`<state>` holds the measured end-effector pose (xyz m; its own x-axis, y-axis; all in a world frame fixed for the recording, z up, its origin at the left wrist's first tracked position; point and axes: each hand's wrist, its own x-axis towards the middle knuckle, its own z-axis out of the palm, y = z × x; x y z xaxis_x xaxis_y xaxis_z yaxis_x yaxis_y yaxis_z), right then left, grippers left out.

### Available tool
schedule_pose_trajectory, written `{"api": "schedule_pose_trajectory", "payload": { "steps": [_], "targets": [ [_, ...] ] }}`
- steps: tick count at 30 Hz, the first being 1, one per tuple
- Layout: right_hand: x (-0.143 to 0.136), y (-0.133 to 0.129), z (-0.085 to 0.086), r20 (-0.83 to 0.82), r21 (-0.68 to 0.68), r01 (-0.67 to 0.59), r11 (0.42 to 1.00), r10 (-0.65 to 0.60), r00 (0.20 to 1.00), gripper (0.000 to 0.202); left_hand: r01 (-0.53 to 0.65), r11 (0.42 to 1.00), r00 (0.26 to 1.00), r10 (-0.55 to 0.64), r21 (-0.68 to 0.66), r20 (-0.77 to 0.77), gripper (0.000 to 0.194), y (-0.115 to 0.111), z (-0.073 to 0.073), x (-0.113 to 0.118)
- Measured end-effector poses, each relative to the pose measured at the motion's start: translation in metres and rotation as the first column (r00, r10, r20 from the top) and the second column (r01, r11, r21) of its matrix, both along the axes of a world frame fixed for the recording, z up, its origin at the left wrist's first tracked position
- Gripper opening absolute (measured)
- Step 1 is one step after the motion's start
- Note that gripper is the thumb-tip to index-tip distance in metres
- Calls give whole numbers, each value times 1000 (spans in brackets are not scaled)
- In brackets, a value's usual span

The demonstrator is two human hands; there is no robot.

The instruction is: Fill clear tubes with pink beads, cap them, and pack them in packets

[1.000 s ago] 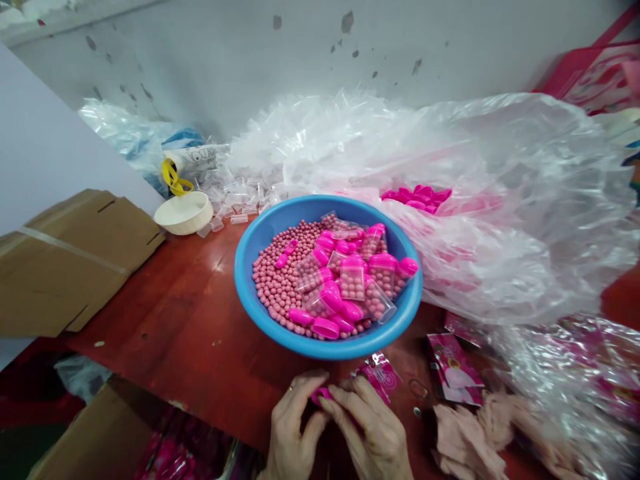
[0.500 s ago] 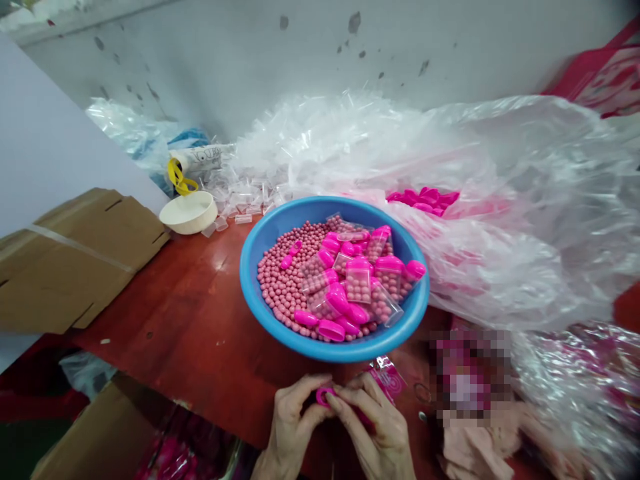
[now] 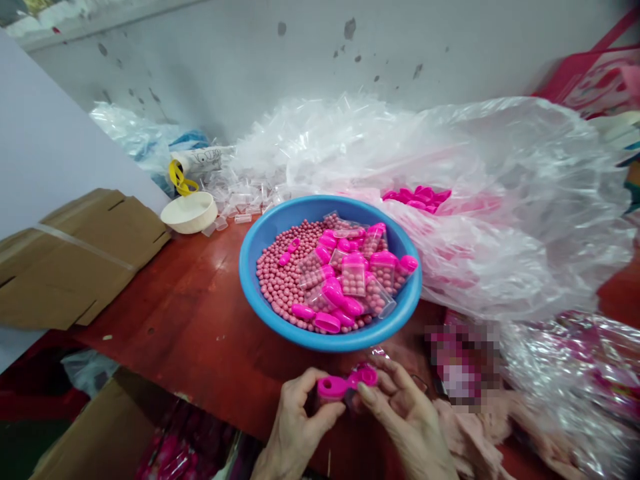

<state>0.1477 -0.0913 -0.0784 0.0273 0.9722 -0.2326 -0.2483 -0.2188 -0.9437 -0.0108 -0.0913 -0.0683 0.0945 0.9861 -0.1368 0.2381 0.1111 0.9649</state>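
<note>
Both hands worked at the front edge of the bench [image 3: 200, 300]. Left hand [image 3: 300, 417]: grip closed, thumb and index finger pinching the holed end of a bright pink flip cap [image 3: 345, 385]. Right hand [image 3: 407, 413]: thumb and fingers closed on the lid end of the same cap. Cap lay crosswise between the hands, lid swung out, in front of the blue basin [image 3: 330, 341] and apart from it. Whether a clear box was attached beneath could not be told.

Basin sat near mid-bench. Contents: dusty-pink beads [image 3: 280, 287] mostly to the left; capped clear boxes [image 3: 353, 279] holding beads, heaped to the right; a loose pink cap [image 3: 327, 324] near the basin's front rim.

Toward the back edge, left: white dish [image 3: 189, 217], with a yellow looped item [image 3: 177, 179] just behind it and scattered clear pieces [image 3: 243, 197] beside it. Back right: large plastic bag [image 3: 545, 193], pink caps [image 3: 420, 198] at its opening. Front right corner: crumpled pale cloth [image 3: 467, 433], near shiny clear packaging [image 3: 565, 373]. Flattened cardboard [image 3: 75, 260] lay at the left edge.
</note>
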Motion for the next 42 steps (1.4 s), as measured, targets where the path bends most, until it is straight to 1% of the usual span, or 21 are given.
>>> {"api": "schedule_pose_trajectory", "payload": {
  "steps": [2, 3, 4, 5, 6, 7, 8, 9, 10, 11, 15, 18, 20, 23, 27, 30, 33, 35, 37, 39, 42],
  "targets": [
    [4, 0, 4, 22, -31, 40, 999, -39, 999, 28, 14, 1000, 1000, -14, -24, 4, 7, 1, 8, 5],
    [5, -1, 5, 84, -20, 66, 998, -64, 994, 24, 21, 999, 1000, -21, -33, 4, 7, 1, 11, 7],
    [5, -2, 7, 175, 38, 77, 996, -82, 981, 22, 30, 999, 1000, -30, -40, 2, 6, 1, 13, 9],
    [5, -3, 8, 293, 137, 31, 990, -71, 953, 22, 44, 998, 999, -44, -43, 1, 5, 1, 14, 10],
    [4, -4, 9, 420, 275, -59, 960, -64, 905, 25, 55, 997, 998, -55, -46, 9, 4, 0, 14, 11],
    [2, -4, 8, 540, 410, -177, 895, -81, 838, 30, 61, 997, 998, -60, -50, 22, 3, 0, 12, 11],
    [0, -5, 7, 633, 506, -298, 809, -113, 766, 37, 59, 997, 998, -56, -55, 40, 3, -1, 10, 10],
    [-3, -5, 5, 689, 563, -394, 726, -149, 709, 44, 50, 997, 997, -46, -61, 59, 4, -1, 7, 9],
    [-6, -5, 3, 731, 578, -452, 679, -185, 657, 51, 34, 997, 997, -29, -69, 74, 6, -1, 4, 8],
    [-10, -5, 0, 764, 577, -487, 656, -223, 605, 54, 16, 997, 996, -9, -76, 84, 8, -1, 0, 7],
    [-27, -4, -13, 843, 538, -564, 626, -401, 359, 40, -28, 998, 995, 33, -53, 97, 11, 3, -13, 0],
    [-42, -9, -25, 819, 562, -532, 634, -516, 250, 41, -44, 999, 994, 43, 8, 101, 10, 5, -20, -7],
    [-50, -13, -31, 812, 561, -537, 630, -546, 207, 45, -52, 998, 994, 47, 46, 97, 10, 5, -24, -12],
    [-58, -19, -35, 792, 556, -586, 589, -589, 160, 50, -55, 995, 995, 48, 81, 86, 15, 2, -28, -17],
    [-54, -17, -34, 784, 521, -659, 542, -609, 120, 53, -37, 993, 997, 29, 113, 71, 19, -2, -33, -21],
    [-48, -13, -33, 791, 490, -701, 519, -603, 107, 53, 13, 993, 997, -22, 121, 73, 24, -4, -33, -27],
    [-45, -12, -35, 793, 481, -712, 512, -601, 103, 54, 97, 988, 990, -107, 119, 88, 48, -5, -29, -33],
    [-44, -13, -37, 785, 491, -707, 509, -611, 105, 55, 118, 986, 985, -131, 120, 113, 62, -7, -25, -33],
    [-46, -14, -38, 780, 500, -697, 514, -616, 105, 58, 76, 992, 985, -90, 99, 148, 59, -9, -22, -29],
    [-48, -15, -40, 785, 502, -680, 534, -611, 100, 59, -13, 999, 984, 6, 40, 179, 47, -14, -21, -23],
    [-51, -16, -42, 791, 507, -658, 557, -604, 97, 56, -113, 992, 972, 123, -56, 201, 45, -25, -24, -14]
  ]
}}
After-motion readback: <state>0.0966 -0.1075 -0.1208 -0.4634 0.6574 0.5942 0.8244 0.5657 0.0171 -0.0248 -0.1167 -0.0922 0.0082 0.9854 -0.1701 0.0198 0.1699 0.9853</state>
